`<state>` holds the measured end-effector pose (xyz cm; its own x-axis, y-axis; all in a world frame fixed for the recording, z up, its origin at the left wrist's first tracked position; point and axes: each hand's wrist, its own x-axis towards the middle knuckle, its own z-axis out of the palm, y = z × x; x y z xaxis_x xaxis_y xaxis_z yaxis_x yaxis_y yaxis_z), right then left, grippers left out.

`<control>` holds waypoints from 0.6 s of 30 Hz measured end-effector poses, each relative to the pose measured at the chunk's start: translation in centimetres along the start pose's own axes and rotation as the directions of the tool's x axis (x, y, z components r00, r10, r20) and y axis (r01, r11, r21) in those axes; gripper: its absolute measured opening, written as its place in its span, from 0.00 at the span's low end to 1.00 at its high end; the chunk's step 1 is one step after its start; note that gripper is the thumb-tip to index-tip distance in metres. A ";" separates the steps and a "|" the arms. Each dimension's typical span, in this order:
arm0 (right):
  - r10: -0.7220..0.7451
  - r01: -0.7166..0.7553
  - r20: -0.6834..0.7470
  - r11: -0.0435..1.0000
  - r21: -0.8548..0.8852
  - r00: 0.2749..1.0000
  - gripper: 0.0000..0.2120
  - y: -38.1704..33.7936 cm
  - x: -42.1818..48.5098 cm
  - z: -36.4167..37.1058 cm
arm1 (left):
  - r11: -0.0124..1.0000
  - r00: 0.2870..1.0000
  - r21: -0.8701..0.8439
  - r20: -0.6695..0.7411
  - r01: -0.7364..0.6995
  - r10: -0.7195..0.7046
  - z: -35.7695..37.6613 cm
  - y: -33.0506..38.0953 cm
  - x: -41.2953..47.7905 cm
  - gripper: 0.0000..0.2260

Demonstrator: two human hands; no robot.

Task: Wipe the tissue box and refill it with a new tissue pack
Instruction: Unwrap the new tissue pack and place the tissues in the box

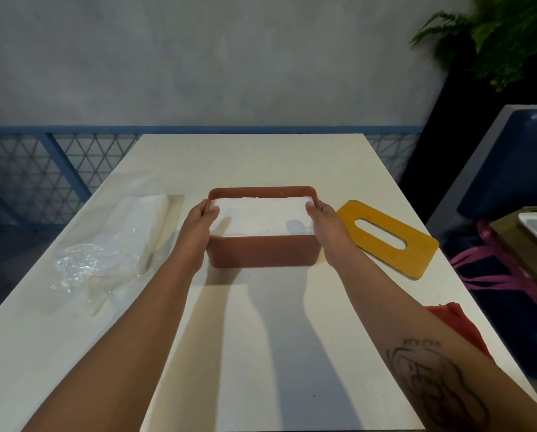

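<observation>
On our desk (261, 157) a crumpled clear wrapper (105, 260) lies at nine o'clock of the tissue box (262, 252); a yellow slotted lid (388, 241) lies just beside it at three; a red cloth (452, 314) sits at five, near the edge; the box, terracotta and open-topped, stands mid-desk, filled with white tissues (261, 216); our left hand (203, 218) and right hand (321, 218) pinch its short walls, thumbs inside.

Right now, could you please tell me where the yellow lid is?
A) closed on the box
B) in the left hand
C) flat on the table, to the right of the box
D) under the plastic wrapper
C: the lid lies flat on the table, to the right of the open box.
</observation>
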<state>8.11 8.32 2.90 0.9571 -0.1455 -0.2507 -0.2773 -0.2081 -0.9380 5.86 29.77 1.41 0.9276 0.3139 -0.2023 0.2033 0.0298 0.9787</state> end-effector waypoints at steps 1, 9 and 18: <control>0.014 -0.014 0.008 1.000 -0.009 1.000 0.23 0.1 0.1 -0.1 | 1.000 1.000 0.016 0.009 -0.008 0.008 -0.1 0.2 0.0 0.15; 0.013 -0.010 -0.080 0.999 0.036 0.997 0.22 0.5 0.2 -3.3 | 0.894 0.976 0.445 -0.164 -0.056 0.143 1.3 2.8 -0.6 0.23; -0.139 0.142 -0.238 0.990 -0.003 0.961 0.16 1.1 0.2 -9.1 | 0.561 0.822 0.701 0.062 -0.439 0.566 11.6 5.8 -5.0 0.18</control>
<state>7.21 -0.74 4.00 0.9385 -0.3411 -0.0540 -0.1389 -0.2297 -0.9633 5.99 17.36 7.67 0.8969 0.2165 0.3856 -0.0736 -0.7867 0.6129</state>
